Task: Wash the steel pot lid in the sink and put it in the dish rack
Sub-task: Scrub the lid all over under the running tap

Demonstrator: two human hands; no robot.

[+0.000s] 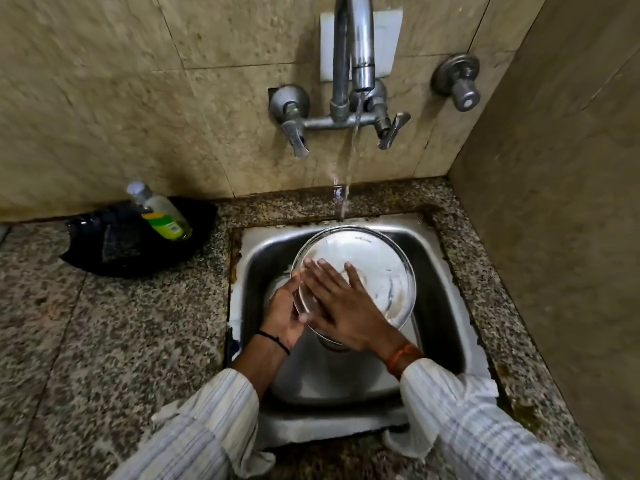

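Observation:
A round steel pot lid (377, 268) is held tilted over the steel sink (440, 282), its far rim under the running water. My left hand (284, 315) grips the lid's left edge from below. My right hand (341, 306) lies flat on the lid's face with the fingers spread, covering its near left part. The lid's surface looks wet and streaked white. No dish rack is in view.
A wall tap (360, 43) pours a thin stream onto the lid's far edge; two lever handles sit below it. A green dish soap bottle (161, 211) leans in a black tray (104, 258) with a dark scrubber on the granite counter at the left. A wall stands at the right.

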